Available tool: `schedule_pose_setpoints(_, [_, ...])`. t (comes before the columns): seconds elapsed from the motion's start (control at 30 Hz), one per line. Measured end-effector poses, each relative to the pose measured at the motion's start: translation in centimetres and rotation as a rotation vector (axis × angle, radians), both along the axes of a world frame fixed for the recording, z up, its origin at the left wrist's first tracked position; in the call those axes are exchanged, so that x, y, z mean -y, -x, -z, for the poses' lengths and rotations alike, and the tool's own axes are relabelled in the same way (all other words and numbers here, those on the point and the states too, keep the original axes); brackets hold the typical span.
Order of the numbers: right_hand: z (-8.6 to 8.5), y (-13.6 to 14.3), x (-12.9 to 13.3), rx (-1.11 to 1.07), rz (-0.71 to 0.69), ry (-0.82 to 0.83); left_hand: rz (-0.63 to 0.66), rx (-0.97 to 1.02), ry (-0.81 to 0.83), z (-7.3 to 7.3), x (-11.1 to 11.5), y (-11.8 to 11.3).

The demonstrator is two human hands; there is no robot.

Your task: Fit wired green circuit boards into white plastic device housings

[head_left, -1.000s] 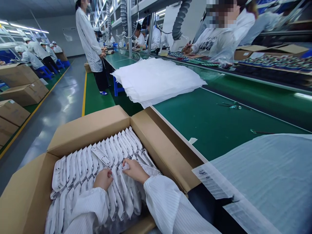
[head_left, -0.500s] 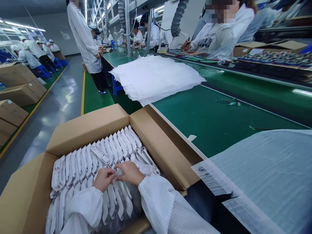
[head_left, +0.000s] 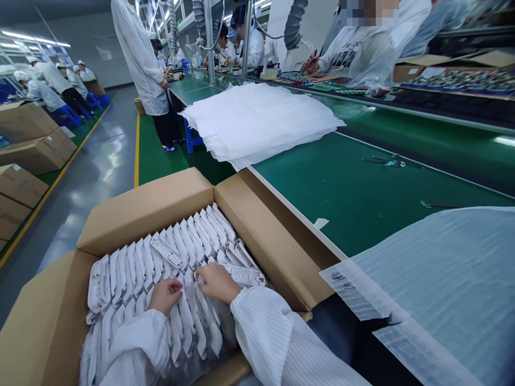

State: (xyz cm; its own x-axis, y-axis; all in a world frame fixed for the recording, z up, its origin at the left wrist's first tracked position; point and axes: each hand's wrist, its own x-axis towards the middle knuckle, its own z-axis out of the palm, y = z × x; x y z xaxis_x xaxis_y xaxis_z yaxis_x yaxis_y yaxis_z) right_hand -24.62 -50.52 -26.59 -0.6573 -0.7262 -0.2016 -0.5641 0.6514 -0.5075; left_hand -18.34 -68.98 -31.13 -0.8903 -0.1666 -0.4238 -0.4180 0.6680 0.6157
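A cardboard box (head_left: 265, 236) stands open in front of me, packed with rows of white plastic casings (head_left: 139, 268) set on edge. One casing (head_left: 167, 252) lies flat across the others. My left hand (head_left: 166, 296) hovers over the middle of the rows, its fingers loosely bent and slightly apart, with nothing visible in them. To its right, my right hand (head_left: 217, 281) has thumb and fingers pinched on clear plastic film (head_left: 219, 311), which spreads down over the casings. The right fingertips are partly hidden.
Beside the box runs a green worktable (head_left: 306, 182) bearing a stack of white sheets (head_left: 261, 120). Translucent sheeting (head_left: 442, 268) covers its near right part. Small wires (head_left: 396, 161) lie farther back. A person in a white coat (head_left: 142, 64) stands beyond; closed cartons (head_left: 30, 142) are at left.
My hands have drawn apart, the left one moving slightly left and down. The clear film that was between both hands' fingertips is now only at the right hand. The view has shifted slightly.
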Motion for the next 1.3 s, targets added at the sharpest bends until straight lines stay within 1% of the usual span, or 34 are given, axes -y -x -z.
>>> schedule_pose_setpoints(0.17, [-0.7,-0.3,-0.3,-0.040,0.005,0.043,0.122,-0.016,-0.100,-0.7,-2.1,-0.1])
schedule_pose_setpoints(0.27, [-0.9,-0.4,-0.3,-0.042,-0.043,0.065,0.144,-0.041,-0.110,-1.0,-2.9,0.0])
schedule_pose_setpoints(0.33, [-0.9,-0.5,-0.3,-0.037,-0.066,0.067,0.123,-0.058,-0.122,-1.4,-3.1,0.1])
schedule_pose_setpoints(0.43, [-0.6,-0.7,-0.1,-0.022,-0.074,0.052,0.110,-0.072,-0.185,-2.6,-3.0,0.1])
schedule_pose_setpoints(0.53, [-0.2,-0.9,0.2,0.002,-0.057,0.030,0.112,-0.060,-0.211,-3.5,-2.3,0.0])
schedule_pose_setpoints(0.6, [0.1,-0.9,0.3,0.010,-0.030,0.016,0.081,-0.036,-0.164,-3.5,-1.3,-0.1])
schedule_pose_setpoints(0.7, [0.3,-1.0,0.4,0.007,0.032,-0.007,0.039,0.032,-0.015,-2.4,0.4,-0.2])
schedule_pose_setpoints(0.8, [0.4,-1.1,0.7,0.010,0.089,-0.017,0.070,0.088,0.143,-1.3,1.2,-0.3])
schedule_pose_setpoints(0.9, [0.3,-1.3,1.1,0.017,0.122,0.013,0.129,0.101,0.279,-0.8,0.8,-0.1])
schedule_pose_setpoints(1.0, [0.2,-1.3,1.4,0.032,0.153,0.049,0.186,0.094,0.374,-0.9,0.2,0.1])
schedule_pose_setpoints(1.2, [-0.3,-1.0,1.2,0.078,0.262,0.111,0.228,0.050,0.476,-1.1,-0.1,0.3])
schedule_pose_setpoints(1.3, [-0.1,-0.7,1.1,0.119,0.306,0.155,0.258,0.072,0.503,-0.9,-0.1,0.6])
